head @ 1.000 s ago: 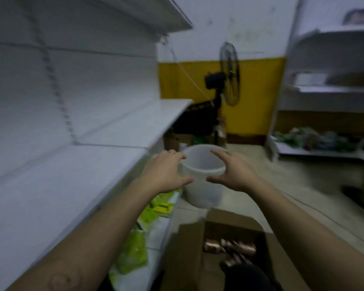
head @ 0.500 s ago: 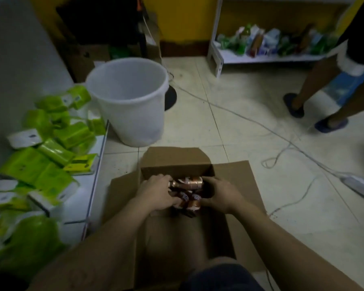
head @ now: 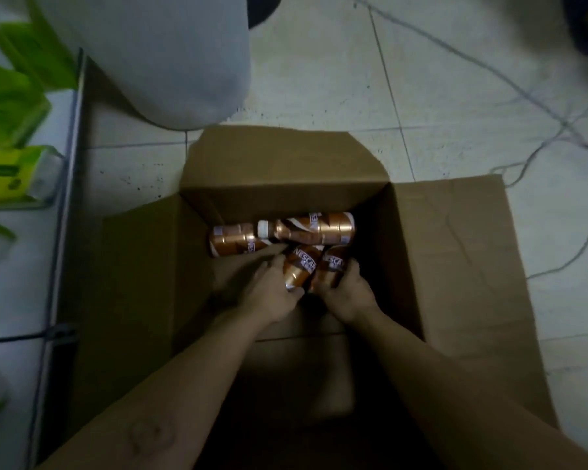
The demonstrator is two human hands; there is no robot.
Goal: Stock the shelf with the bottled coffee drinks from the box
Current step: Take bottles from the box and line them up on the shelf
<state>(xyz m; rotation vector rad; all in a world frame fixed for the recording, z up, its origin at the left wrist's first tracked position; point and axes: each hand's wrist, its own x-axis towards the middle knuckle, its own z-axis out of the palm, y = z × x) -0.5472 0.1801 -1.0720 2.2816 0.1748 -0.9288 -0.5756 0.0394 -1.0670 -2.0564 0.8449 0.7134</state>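
Box [head: 455, 252]: open on the floor with its flaps spread; 4 bottles are visible, all toward its 12 o'clock wall.
Left bottle [head: 299, 266]: at 1 o'clock from the left hand [head: 272, 295]; its long axis runs roughly 12 to 6.
Right bottle [head: 333, 264]: at 11 o'clock from the right hand [head: 348, 295], touching the left bottle, on much the same axis.
Left fingers [head: 274, 266]: curled round the left bottle, thumb beneath it.
Right fingers [head: 352, 268]: wrapped round the right bottle's side.
Lift-off: cannot tell whether either bottle is clear of the box bottom.
Capped bottle [head: 314, 228]: lies across, 9 to 3, with its cap toward 9.
End bottle [head: 233, 244]: just at the capped bottle's 9 o'clock.
Shelf [head: 14, 300]: at 9 o'clock of the box and nearer the left hand, so the carry likely goes up and leftward.
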